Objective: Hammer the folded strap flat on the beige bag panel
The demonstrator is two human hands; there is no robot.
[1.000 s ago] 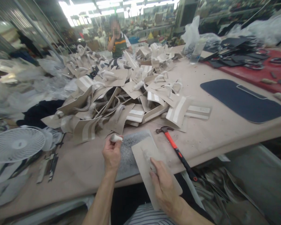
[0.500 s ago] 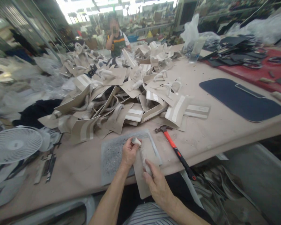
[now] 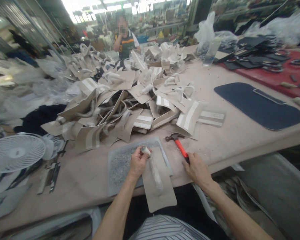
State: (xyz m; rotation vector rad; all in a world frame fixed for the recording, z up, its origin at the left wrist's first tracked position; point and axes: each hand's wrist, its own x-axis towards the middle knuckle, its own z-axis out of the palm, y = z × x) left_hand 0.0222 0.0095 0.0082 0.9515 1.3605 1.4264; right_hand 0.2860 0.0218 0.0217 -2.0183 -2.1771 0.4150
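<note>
Orange-and-black hammer (image 3: pixel 181 148) w/ dark head; beige panels (image 3: pixel 130 100) w/ white stripes; speckled grey pad (image 3: pixel 120 163); navy mat (image 3: pixel 257 106); red cloth (image 3: pixel 277 78); dusty tan surface (image 3: pixel 227 140).

Beige panel (image 3: pixel 160 186) under left hand (image 3: pixel 138 163): matt, leather-like sheet with a rolled handle (image 3: pixel 153 168) of same stuff. Grey slab (image 3: pixel 120 163) below it: rough, speckled, stone-like. Hammer (image 3: pixel 180 146) by right hand (image 3: pixel 197 170): dark metal head, glossy orange-red plastic grip. Table (image 3: pixel 240 140): matt, dusty, scuffed tan top. Dark mat (image 3: pixel 260 106): matt navy, fine-grained. Fan (image 3: pixel 16 151): white plastic grille.
</note>
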